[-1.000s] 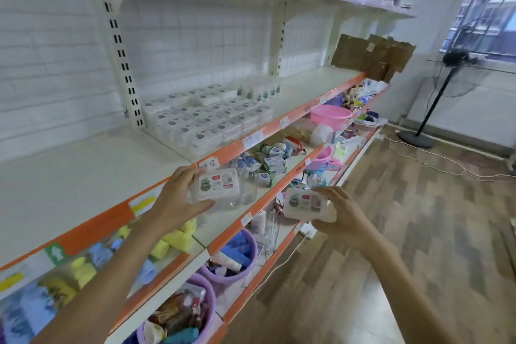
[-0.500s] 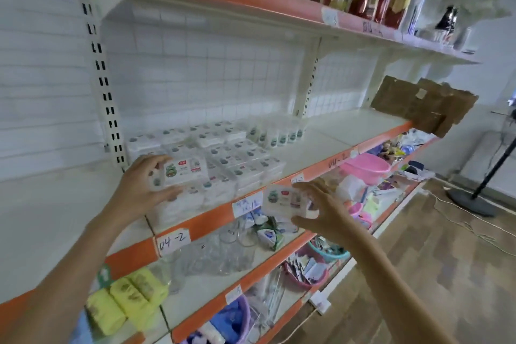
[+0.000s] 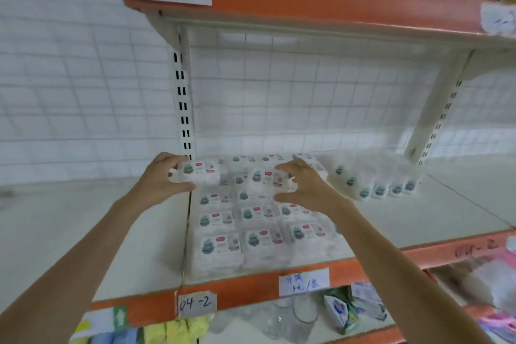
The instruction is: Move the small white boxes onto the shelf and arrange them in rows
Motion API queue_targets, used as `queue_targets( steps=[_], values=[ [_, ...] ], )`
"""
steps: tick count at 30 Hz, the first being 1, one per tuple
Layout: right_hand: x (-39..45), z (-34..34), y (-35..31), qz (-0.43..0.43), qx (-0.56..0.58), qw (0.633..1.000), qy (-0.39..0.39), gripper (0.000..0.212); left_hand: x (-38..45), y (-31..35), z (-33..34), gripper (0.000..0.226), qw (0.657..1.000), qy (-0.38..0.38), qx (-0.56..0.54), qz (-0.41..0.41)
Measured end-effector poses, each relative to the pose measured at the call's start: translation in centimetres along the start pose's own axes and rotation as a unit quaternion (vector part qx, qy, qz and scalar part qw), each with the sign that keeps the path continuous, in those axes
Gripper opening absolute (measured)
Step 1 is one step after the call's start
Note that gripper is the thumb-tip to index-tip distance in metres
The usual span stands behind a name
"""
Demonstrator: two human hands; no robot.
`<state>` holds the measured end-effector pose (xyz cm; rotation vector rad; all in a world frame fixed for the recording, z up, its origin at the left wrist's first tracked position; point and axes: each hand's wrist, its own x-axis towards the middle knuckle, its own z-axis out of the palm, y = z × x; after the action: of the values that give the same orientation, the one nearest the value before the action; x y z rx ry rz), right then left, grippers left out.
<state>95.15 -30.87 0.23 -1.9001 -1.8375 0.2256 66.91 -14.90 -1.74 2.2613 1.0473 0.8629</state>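
My left hand [image 3: 160, 179] grips a small white box [image 3: 199, 173] with a green picture and red mark, held over the back left of the stacked boxes. My right hand [image 3: 303, 187] grips a second small white box [image 3: 268, 180] just to its right, above the middle of the stack. Beneath both, rows of the same small white boxes [image 3: 251, 234] lie flat on the white shelf [image 3: 391, 220] with the orange front edge. A row of boxes standing upright [image 3: 382, 188] runs along the right of the stack.
A slotted upright post [image 3: 183, 98] rises just behind my left hand. The upper shelf marked 04-3 [image 3: 307, 0] hangs overhead with bottles on it. A bracket [image 3: 435, 109] slants at the right. Below are glass jars [image 3: 290, 315], yellow sponges [image 3: 178, 329] and packets [image 3: 351, 307].
Both hands have risen from below the shelf edge and moved in over the stacked boxes, each carrying its box. The view has come closer to the shelf.
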Motion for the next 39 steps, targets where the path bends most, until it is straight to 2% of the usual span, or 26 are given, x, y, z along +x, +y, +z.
queue_targets(
  steps=[6,9,14,19,27,39],
  values=[
    [7.4,1.1,1.4,-0.050,-0.017,0.994,-0.096,0.071,1.2,-0.5,0.8,0.063,0.998,-0.011,-0.005,-0.070],
    [9.1,2.0,1.9,-0.083,-0.065,0.987,-0.120,0.064,1.1,-0.5,1.6,0.063,0.995,0.004,-0.012,-0.100],
    [9.9,2.5,3.0,-0.127,-0.118,0.980,-0.096,0.059,0.9,-0.4,3.7,0.065,0.993,0.023,-0.012,-0.113],
    [9.9,2.8,4.0,-0.130,-0.106,0.982,-0.092,0.054,1.5,-0.4,5.2,0.062,0.989,0.053,-0.055,-0.125],
    [9.8,3.6,4.2,-0.127,-0.086,0.986,-0.068,0.046,1.8,-0.7,6.6,0.063,0.982,0.056,-0.119,-0.136],
    [8.8,4.4,2.9,-0.090,-0.124,0.987,-0.043,0.041,2.1,-0.4,6.4,0.059,0.985,0.027,-0.097,-0.143]
  ],
)
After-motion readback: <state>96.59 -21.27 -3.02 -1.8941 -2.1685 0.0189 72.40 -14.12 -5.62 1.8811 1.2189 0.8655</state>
